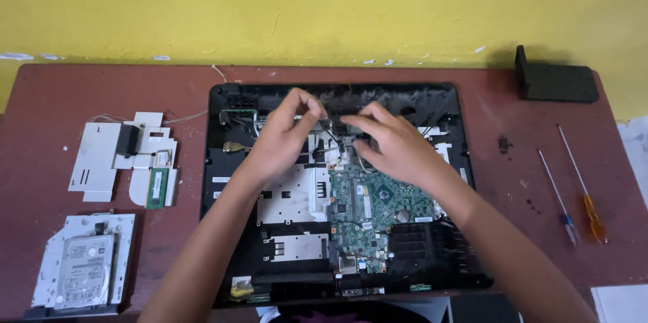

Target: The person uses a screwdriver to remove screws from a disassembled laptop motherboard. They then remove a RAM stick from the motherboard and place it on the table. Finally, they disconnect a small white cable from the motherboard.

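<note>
On the red-brown counter (40, 93), an opened laptop base (223, 161) lies under both hands.
The left hand (280, 137) pinches thin black wires (331, 139) near the rear edge; the right hand (395, 147), fingers curled, touches them above the green circuit board (374, 198). Two screwdrivers (574, 188) lie well apart, right.

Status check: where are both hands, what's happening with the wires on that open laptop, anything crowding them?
Left hand and right hand pinching thin wires above the green motherboard. Laptop base open, flat on table. Screwdrivers lie clear, right.
</note>
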